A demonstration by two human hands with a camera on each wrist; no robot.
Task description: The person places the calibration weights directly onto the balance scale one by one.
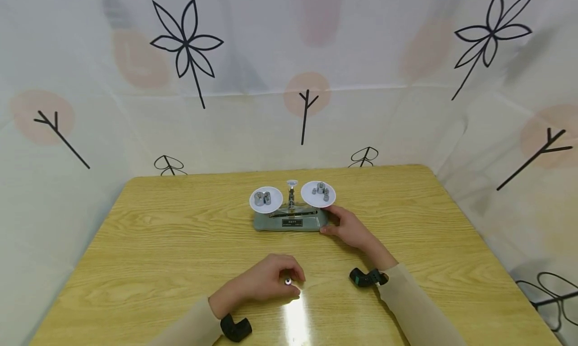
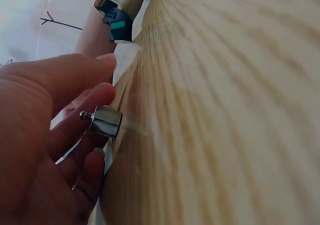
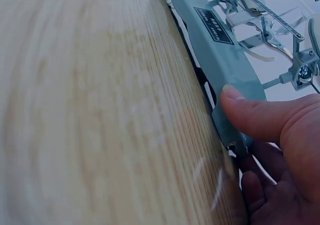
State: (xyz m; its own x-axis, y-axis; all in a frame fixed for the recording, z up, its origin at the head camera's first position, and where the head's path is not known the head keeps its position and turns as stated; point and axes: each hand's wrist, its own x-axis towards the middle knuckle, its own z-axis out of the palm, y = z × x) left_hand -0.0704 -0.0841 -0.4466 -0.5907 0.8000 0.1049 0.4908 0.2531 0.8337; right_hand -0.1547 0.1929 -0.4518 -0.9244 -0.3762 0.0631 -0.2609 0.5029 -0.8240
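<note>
A pan balance [image 1: 291,220] with a grey-green base stands at the back middle of the table. My right hand [image 1: 349,228] grips the right end of its base; the thumb lies on the front side and the fingers go behind, partly hidden. Near the table's front, my left hand [image 1: 275,276] curves around a small metal weight [image 2: 106,121] with a knob on top. Thumb and fingertips stand apart, and the weight appears to stand on the wood between them. On the left pan [image 1: 266,209] are two weights, and several smaller ones sit on the right pan [image 1: 305,194].
The wooden table [image 1: 158,245] reaches a patterned cloth [image 1: 253,130] hung behind it and at both sides. Each wrist wears a black camera mount, the right one [image 1: 361,278] just above the tabletop.
</note>
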